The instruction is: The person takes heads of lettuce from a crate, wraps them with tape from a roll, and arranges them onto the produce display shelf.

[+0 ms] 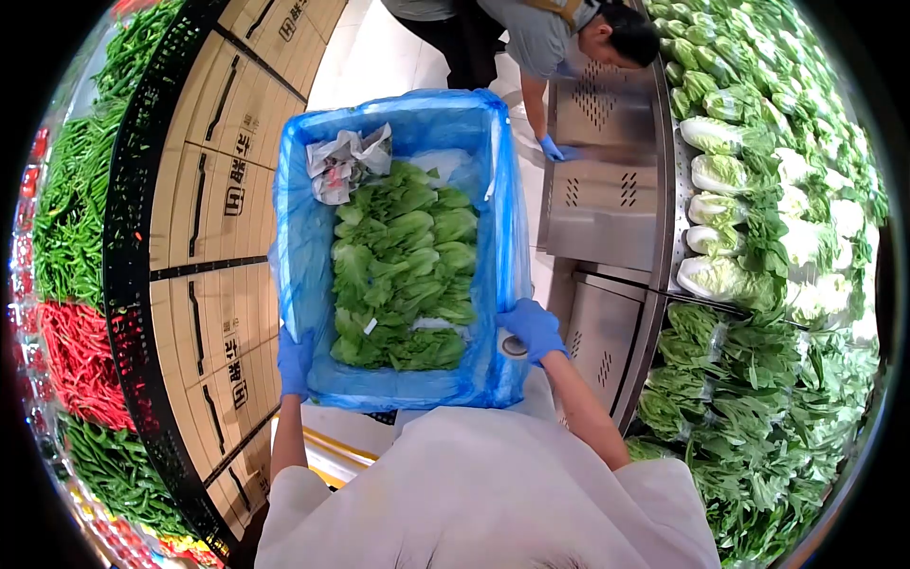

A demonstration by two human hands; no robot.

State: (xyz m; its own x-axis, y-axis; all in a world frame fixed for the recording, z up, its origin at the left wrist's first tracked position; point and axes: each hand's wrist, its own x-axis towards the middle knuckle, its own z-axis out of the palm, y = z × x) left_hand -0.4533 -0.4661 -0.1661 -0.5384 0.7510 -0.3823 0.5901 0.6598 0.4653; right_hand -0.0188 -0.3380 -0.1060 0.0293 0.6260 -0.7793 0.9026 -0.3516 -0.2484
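To the right of the crate I see a long display of leafy greens and pale cabbages (716, 175); to its left stands a row of light-brown cabinet fronts with black handles (218, 180). The crate itself is deep and rectangular, covered with blue translucent plastic film (303, 256), and it is directly before the person. Beyond it, on the right, a co-worker in a grey shirt (538, 43) bends over silver perforated metal panels (607, 223), with one blue-gloved hand near them.

Inside the crate, bright green leafy lettuce heads (403, 266) lie close together in rows over most of the bottom. The person's left hand in a blue glove (295, 363) is closed on the crate's near left side, and the right hand in a blue glove (534, 330) grips its near right side. Whether something supports the crate from below, I cannot tell.

As I judge, the handling of the crate is under way, while the unloading is not yet visible: neither hand holds any lettuce. Crumpled printed paper (343, 163) is in the crate's far left corner, and a small white scrap (371, 326) rests on the leaves.
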